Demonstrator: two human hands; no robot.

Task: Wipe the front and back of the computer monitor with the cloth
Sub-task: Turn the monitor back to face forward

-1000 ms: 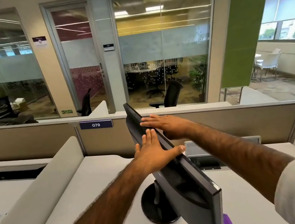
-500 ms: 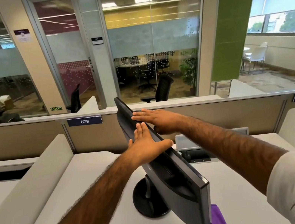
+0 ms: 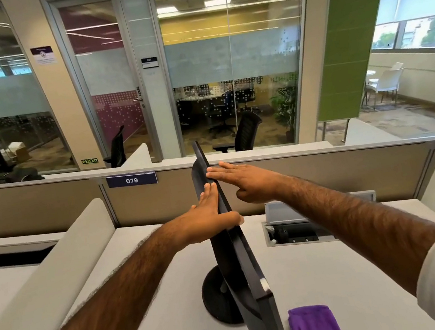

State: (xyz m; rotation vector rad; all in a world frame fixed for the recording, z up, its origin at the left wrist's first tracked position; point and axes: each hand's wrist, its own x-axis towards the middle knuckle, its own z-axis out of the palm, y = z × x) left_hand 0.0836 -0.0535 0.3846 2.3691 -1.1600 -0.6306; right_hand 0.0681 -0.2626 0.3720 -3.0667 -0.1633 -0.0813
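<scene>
Centre frame, the thin black flat-panel monitor [image 3: 238,262] stands edge-on between left hand [image 3: 207,215] and right hand [image 3: 245,183], both flat, fingers straight. Uneven pushing could topple it; the purple cloth [image 3: 315,327] lies unheld, lower right.

Left hand [image 3: 209,214] and right hand [image 3: 245,181] press flat against opposite faces of the black flat-panel monitor [image 3: 239,270]. A purple fabric cloth [image 3: 315,327] lies just beside it.

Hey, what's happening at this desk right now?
A person has both hands flat on a computer monitor seen edge-on. The left hand presses its back, thumb over the top edge, and the right hand lies against the screen side. The purple cloth is in neither hand; it lies on the desk beside the monitor's near end, so no wiping is under way.
</scene>
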